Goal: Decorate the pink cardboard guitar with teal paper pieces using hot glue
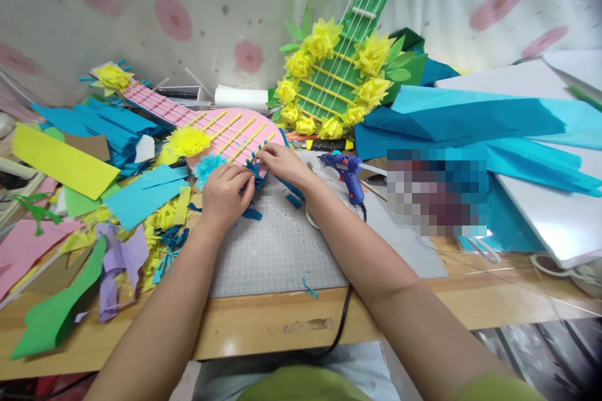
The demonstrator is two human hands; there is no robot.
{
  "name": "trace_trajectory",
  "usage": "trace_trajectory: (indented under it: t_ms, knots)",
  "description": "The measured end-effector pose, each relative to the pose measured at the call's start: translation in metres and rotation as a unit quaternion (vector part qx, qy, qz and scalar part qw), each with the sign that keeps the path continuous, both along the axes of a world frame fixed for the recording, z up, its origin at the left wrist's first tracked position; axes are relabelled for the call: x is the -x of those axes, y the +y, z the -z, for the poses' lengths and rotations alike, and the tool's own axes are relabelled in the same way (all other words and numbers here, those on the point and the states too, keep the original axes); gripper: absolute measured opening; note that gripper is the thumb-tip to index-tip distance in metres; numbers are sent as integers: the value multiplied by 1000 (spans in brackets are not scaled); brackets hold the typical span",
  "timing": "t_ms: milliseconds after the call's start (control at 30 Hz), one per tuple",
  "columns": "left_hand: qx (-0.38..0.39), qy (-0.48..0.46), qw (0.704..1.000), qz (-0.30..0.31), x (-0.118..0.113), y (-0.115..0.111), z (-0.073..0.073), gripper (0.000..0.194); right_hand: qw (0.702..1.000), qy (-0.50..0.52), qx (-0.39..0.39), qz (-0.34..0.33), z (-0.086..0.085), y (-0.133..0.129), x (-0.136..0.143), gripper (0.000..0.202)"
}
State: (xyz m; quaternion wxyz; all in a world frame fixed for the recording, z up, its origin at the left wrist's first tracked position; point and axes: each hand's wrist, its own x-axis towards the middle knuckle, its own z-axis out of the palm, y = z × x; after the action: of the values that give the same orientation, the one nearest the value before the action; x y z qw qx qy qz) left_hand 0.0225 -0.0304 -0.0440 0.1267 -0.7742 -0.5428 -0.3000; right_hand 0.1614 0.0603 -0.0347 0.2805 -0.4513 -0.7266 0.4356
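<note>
Dark blue fringed paper pinched at the near rim of the pink paper guitar, low on the body beside the pale blue flower, presumably kept pressed there so it sits against the edge. Left hand curled over the fringe from below, fingers closed on it. Right hand reaching in from the side, fingertips nipped together on the upper end of the same strip. All over a grey cutting mat on the wooden table. Blue glue gun just beside the right wrist, its cord trailing off the table edge. Green guitar propped behind; paper scraps crowding the left side
</note>
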Motion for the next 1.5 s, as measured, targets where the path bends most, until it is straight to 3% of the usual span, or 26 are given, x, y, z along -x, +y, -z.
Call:
trace_trajectory:
  t_ms: [167,367,800,1233,1500]
  knots:
    - [4,-1,1000,-3,0,0,0,21,999,14,34,-8,0,1,2,16]
    - [8,-8,1000,-3,-1,0,0,21,996,-56,-42,60,-7,-6,-2,7]
    - [-5,9,1000,-5,0,1,1,21,983,-143,-100,59,2,-16,4,6]
    - [-9,-9,1000,-3,1,1,3,20,1000,-18,-5,20,-1,-6,0,4]
    - [-11,-15,1000,3,1,1,3,19,994,41,100,7,-7,-9,-1,6]
